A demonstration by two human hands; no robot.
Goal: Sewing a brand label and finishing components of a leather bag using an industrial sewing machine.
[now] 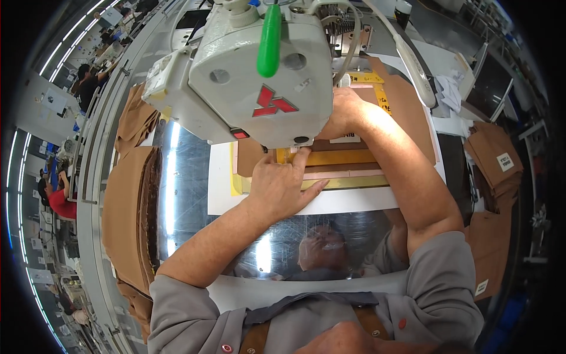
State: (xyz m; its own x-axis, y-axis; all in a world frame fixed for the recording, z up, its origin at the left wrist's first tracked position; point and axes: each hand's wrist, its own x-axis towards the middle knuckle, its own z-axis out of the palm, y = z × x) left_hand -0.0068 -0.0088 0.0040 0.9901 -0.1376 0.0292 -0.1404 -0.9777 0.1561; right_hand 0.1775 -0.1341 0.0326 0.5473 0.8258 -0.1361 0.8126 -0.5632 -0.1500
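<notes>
The large white sewing machine head (236, 94) hangs over the work and hides part of it. Below it lies a flat clamp frame with yellow strips (348, 157), holding brown fabric (407, 118) on a white sheet (227, 203). My left hand (277, 187) rests on the frame's near left part, thumb and index finger stretched apart, fingertips close to the needle area. Further back, my right hand (345, 115) reaches to the right side of the machine head, over the fabric. Its fingers are mostly hidden by the head.
Brown fabric pieces are stacked at the left (130, 218), and a labelled stack (495, 159) sits at the right. A green handle (269, 44) juts from the machine's front. The shiny metal tabletop (283, 253) lies nearest me. Co-workers sit at far left.
</notes>
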